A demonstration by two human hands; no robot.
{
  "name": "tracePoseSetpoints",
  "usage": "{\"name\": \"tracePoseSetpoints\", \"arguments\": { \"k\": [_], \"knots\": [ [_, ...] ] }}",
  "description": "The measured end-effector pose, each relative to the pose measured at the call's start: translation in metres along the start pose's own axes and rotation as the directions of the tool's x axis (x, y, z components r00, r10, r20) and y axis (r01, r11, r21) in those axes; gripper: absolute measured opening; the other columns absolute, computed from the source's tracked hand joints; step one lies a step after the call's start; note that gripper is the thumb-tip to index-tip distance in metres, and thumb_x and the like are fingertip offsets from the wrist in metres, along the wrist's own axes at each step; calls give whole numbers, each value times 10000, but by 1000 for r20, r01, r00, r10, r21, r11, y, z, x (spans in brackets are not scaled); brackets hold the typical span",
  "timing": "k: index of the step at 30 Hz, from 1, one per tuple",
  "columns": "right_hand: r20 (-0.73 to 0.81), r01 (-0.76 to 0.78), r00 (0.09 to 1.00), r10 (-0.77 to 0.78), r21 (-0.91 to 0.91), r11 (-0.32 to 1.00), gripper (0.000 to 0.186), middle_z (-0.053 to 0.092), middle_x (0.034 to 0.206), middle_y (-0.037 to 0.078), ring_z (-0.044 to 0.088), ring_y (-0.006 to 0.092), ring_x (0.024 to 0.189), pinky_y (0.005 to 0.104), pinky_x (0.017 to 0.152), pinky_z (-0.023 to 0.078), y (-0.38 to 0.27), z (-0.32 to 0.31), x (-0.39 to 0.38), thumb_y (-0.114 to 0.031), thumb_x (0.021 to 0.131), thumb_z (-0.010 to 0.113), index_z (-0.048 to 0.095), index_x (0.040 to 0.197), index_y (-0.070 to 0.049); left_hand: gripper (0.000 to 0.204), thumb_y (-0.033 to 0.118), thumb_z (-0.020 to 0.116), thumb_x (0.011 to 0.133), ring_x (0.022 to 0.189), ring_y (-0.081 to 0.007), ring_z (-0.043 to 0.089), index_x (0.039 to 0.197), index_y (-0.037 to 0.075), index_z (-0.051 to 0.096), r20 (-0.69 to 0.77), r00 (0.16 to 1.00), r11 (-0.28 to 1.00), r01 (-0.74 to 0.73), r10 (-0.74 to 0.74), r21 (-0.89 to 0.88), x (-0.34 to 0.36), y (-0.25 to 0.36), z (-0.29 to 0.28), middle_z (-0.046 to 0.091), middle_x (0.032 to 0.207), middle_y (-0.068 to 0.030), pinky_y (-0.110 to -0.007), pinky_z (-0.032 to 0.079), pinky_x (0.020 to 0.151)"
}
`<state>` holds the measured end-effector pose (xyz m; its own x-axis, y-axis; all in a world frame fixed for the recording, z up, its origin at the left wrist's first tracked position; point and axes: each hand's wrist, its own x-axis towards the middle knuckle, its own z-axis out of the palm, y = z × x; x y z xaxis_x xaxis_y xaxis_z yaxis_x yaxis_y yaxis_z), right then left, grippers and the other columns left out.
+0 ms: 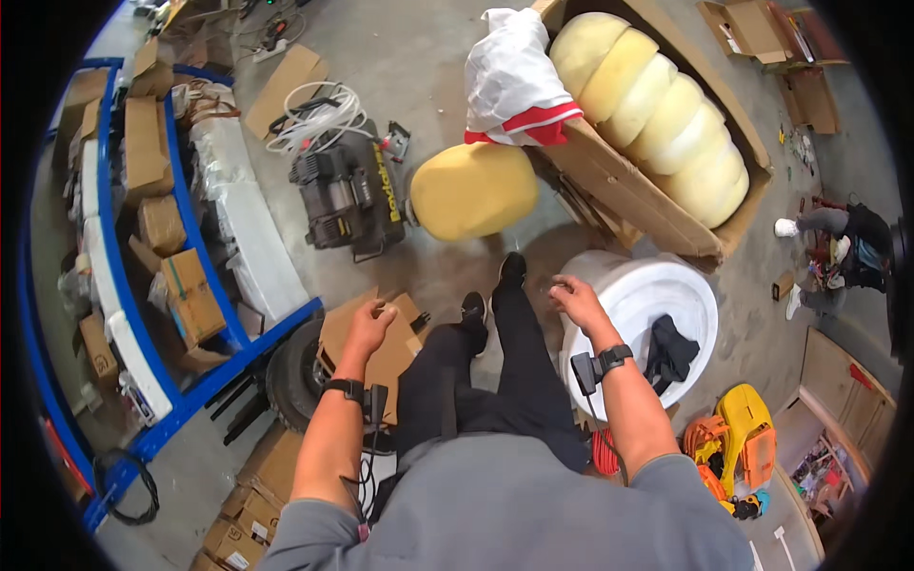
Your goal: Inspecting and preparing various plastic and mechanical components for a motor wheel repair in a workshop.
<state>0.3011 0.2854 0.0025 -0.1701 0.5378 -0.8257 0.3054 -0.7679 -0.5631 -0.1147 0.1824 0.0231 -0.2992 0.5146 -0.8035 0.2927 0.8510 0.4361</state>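
Observation:
My left hand [369, 326] hangs in the air over an opened cardboard box [354, 354], its fingers loosely bent and a little apart, with nothing visible in it. My right hand [577, 301] is also empty, fingers apart, beside the rim of a white round tub [700, 300]. A black cloth [670, 348] lies in that tub. Ahead of my feet is a yellow oval foam-like piece [474, 190] on the floor. Left of it stands a black and yellow air compressor [350, 190], with a coiled pale hose [324, 122] on top.
A long carton [657, 195] holds several pale yellow rounded pieces [657, 105]; a white and red cloth [519, 76] hangs over its corner. Blue shelving [205, 252] with boxes runs along the left. A wheel [293, 376] stands near my left arm. Another person [843, 243] is far right.

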Motion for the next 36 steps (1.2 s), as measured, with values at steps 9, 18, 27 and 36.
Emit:
{"name": "tracePoseSetpoints", "arguments": {
  "k": [9,18,27,36],
  "knots": [
    [-121,7,992,-26,-152,988,572,613,1195,199,584,253,1100,351,947,447,-2,-21,161,-259,893,628,439,1354,20,711,449,614,882,1245,-336,497,1324,-84,453,-126,980,986,-161,155,-35,195,16,48,517,1308,-281,-392,390,1028],
    [-273,89,956,-106,-74,993,714,327,1483,191,325,256,1367,360,1109,283,-6,-1,277,-407,945,551,280,1460,7,747,619,414,933,1317,-268,402,1406,43,366,-15,988,892,131,-153,-433,356,-4,98,435,1418,-105,-469,364,990],
    [-251,55,967,-33,83,995,667,391,1454,134,357,219,1330,357,1101,266,2,15,294,-370,936,556,338,1432,18,597,504,385,997,1178,-178,506,1291,0,509,12,997,793,65,-73,-605,342,-16,101,554,1281,-69,-309,387,993],
    [14,-234,964,265,518,823,505,539,1321,69,484,199,1219,370,1029,344,49,7,215,-339,915,482,492,1329,-49,707,298,904,591,982,-154,626,1149,-11,601,457,888,543,359,53,-759,153,-4,33,666,1078,-48,-291,490,872]
  ]
}}
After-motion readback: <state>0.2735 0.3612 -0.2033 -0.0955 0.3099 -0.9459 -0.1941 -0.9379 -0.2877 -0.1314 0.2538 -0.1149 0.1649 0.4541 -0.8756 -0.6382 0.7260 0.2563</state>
